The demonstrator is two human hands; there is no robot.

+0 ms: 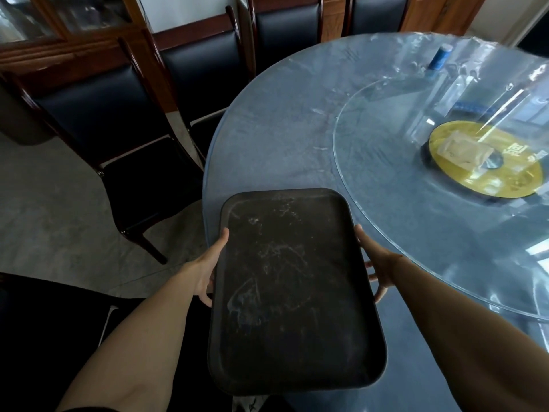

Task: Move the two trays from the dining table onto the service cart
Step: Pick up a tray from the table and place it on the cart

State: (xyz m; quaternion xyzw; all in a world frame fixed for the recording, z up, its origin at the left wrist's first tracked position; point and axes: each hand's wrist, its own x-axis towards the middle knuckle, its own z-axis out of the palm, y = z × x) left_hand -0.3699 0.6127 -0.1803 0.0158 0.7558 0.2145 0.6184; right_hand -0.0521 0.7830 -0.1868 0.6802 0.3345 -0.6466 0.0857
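Observation:
A dark rectangular tray (291,289) with a scuffed, dusty surface fills the lower middle of the head view, over the near left edge of the round dining table (282,150). My left hand (208,269) grips its left long side, thumb on the rim and fingers underneath. On the opposite long side my right hand (377,269) holds it the same way. Whether the tray rests on the table or is lifted I cannot tell. A second tray and the service cart are not in sight.
The table has a blue cloth under clear plastic and a glass turntable (386,179) carrying a yellow disc (487,162) and a clear bottle with a blue cap (439,58). Dark wooden chairs with black cushions (113,114) stand to the left and behind. A wooden cabinet (59,28) lines the back wall.

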